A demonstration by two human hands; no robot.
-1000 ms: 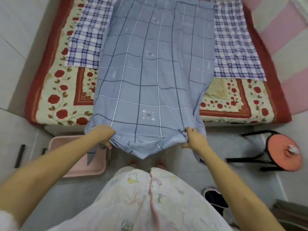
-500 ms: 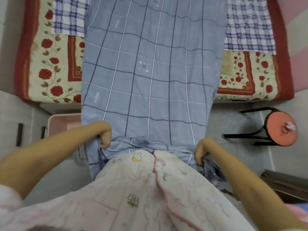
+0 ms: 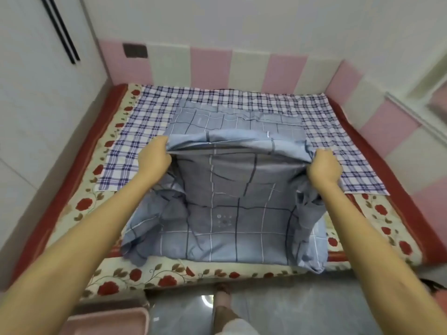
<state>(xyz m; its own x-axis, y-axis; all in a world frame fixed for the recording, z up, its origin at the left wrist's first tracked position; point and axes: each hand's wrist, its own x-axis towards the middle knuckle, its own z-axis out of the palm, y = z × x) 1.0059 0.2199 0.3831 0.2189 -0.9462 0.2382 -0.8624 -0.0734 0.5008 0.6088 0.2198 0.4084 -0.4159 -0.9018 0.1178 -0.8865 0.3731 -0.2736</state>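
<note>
A light blue sheet (image 3: 225, 213) with dark and white grid lines lies along the middle of the bed, its near end lifted and doubled back toward the far end. My left hand (image 3: 153, 157) grips the left corner of that raised edge. My right hand (image 3: 324, 165) grips the right corner. Between the hands the edge hangs stretched above the lower layer. Loose cloth bunches under both wrists. The sheet's far end (image 3: 232, 117) lies flat on a blue-and-white plaid cloth (image 3: 135, 141).
The bed (image 3: 169, 276) has a rose-patterned cover with a red border and fills the corner. Pink and white padded panels (image 3: 285, 71) line the far and right walls. A pink basin (image 3: 108, 322) sits on the grey floor at lower left. My foot (image 3: 222, 296) stands by the bed's edge.
Both hands pulled the sheet's near end off the bed toward my body, then carried it up and forward over the bed. The sheet is now doubled over, and my view has tilted up.
</note>
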